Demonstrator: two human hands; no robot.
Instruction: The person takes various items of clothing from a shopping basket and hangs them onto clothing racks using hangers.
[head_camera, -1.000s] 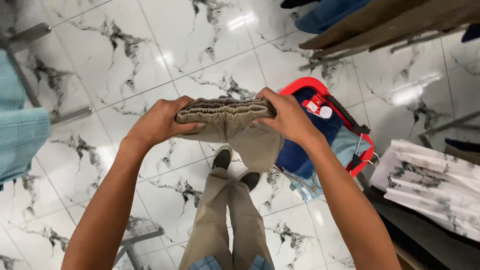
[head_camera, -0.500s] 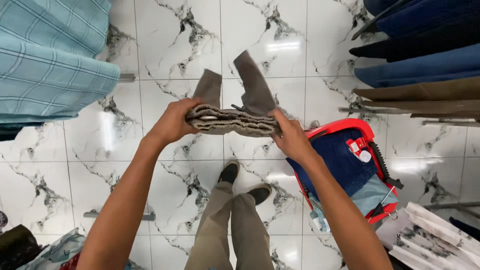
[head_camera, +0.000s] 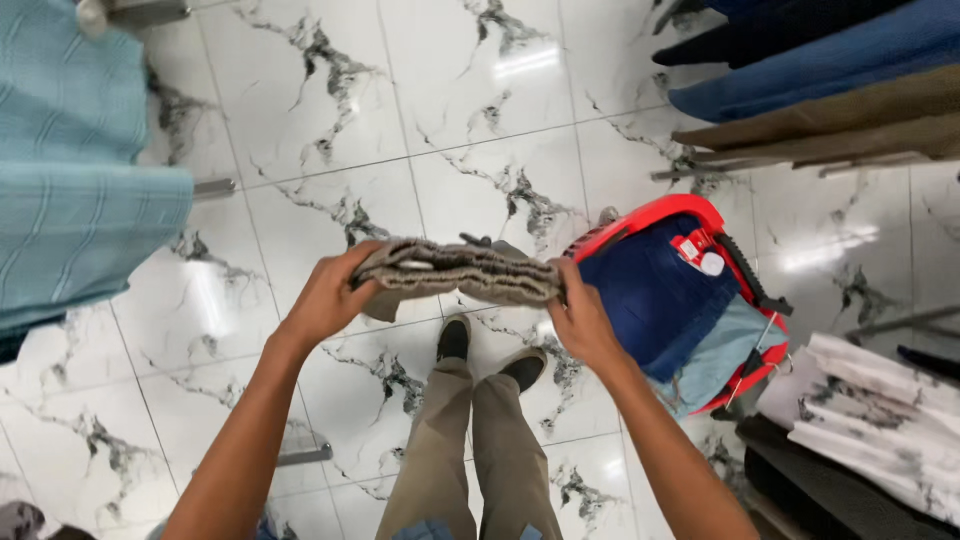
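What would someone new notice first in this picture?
Two hands, the left hand and the right hand, grip the ends of a folded khaki garment mid-frame above the marble floor. Just right of it stands a red basket holding blue clothes.

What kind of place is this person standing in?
Probably a clothing shop. Folded trousers hang in a row over rails at upper right, a red shopping basket on the tiled floor holds denim garments, and both hands, left hand and right hand, hold a folded garment.
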